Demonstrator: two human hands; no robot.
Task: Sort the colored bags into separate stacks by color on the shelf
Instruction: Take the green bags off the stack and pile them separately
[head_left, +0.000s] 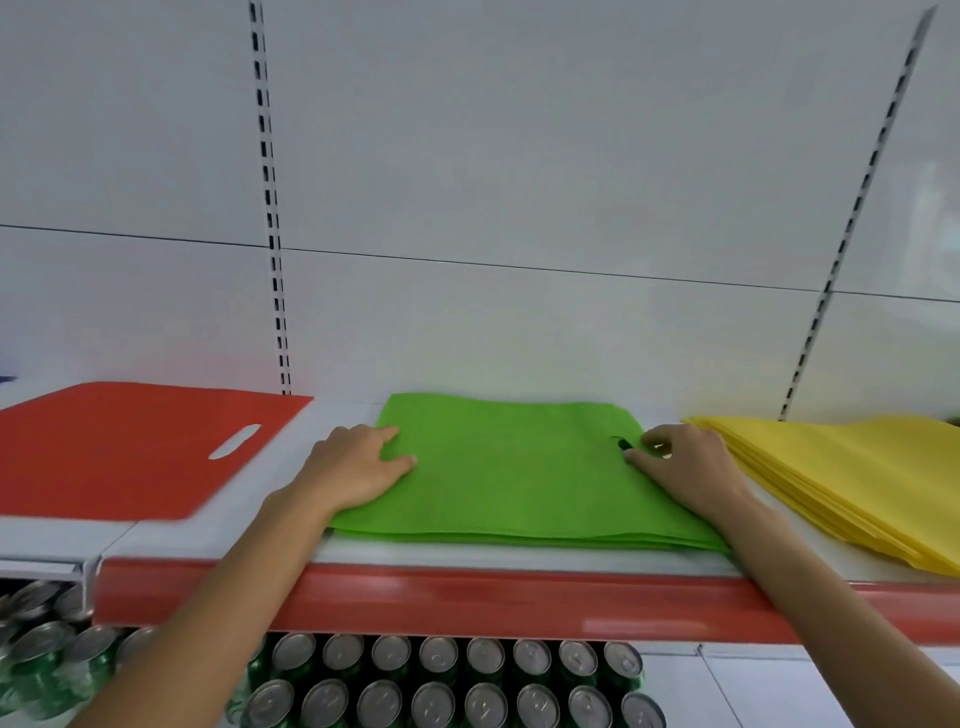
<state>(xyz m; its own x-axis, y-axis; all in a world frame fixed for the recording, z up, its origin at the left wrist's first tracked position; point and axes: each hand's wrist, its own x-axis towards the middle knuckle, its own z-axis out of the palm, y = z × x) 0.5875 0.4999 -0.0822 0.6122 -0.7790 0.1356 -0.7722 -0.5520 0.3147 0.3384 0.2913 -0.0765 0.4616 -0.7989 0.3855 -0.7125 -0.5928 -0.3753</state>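
Farthest left of the green stack, well apart from it, a red bag (130, 447) lies flat on the shelf (467, 561), its oval handle cutout turned toward the green. How many red bags lie there I cannot tell.

The left hand (358, 467) rests palm down on the left edge of the green stack (519, 483), with the fingers nearly straight and spread over the top bag, gripping nothing.

The green stack itself sits in the middle of the shelf, several layers showing at its front edge, close to the shelf's red front strip (467, 603).

At the stack's right edge the right hand (680, 462) has its fingers curled. Thumb and fingertips pinch the top green bag just beside its dark handle cutout.

Just right of the green stack, and touched by the back of the right hand, lies a thicker yellow stack (857, 478), its layers fanned slightly at the near edge.

Below the green stack, under the shelf, rows of cans (441, 675) stand with their silver tops up.
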